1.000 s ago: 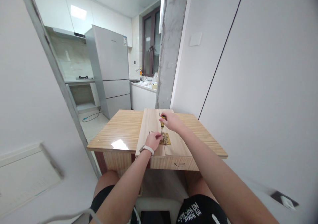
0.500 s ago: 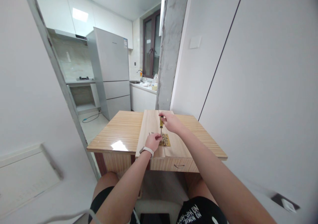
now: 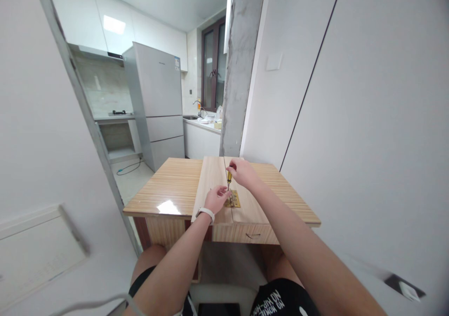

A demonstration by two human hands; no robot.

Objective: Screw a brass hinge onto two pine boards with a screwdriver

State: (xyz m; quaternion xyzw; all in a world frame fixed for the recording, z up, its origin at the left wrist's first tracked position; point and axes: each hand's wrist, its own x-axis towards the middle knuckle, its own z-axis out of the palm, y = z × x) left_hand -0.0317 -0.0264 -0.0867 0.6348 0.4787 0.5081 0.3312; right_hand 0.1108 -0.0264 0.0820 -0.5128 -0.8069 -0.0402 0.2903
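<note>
1. While the right hand (image 3: 242, 170) is closed around the yellow-and-black handle of a screwdriver (image 3: 229, 175), the tool stands nearly upright, with its metal shaft pointing down.
2. Lower and closer to the near edge of the worktop (image 3: 164, 180), the left hand (image 3: 216, 199) has its thumb and fingers at the lower end of the shaft; whether they pinch anything there, I cannot tell. The two hands are apart but near each other.
3. Open and flat, a brass-coloured hinge (image 3: 235, 199) lies across the seam between two pale wooden boards, nearer the worktop's near edge than its far edge. Fingertips partly cover its left side, and the screwdriver's tip is too small to make out among them.
4. Side by side, the left board (image 3: 212, 171) and the right board (image 3: 249, 213) run from the worktop's far edge to its near edge, around the middle.
5. Around the left wrist sits a white band (image 3: 208, 211).
6. Below the near edge, right of the middle, a shut drawer (image 3: 224, 233) carries a thin dark pull (image 3: 252, 236).
7. Past the far edge, beyond the left corner, stands a grey refrigerator (image 3: 161, 82); to its right, a tap (image 3: 196, 103) rises over a sink.
</note>
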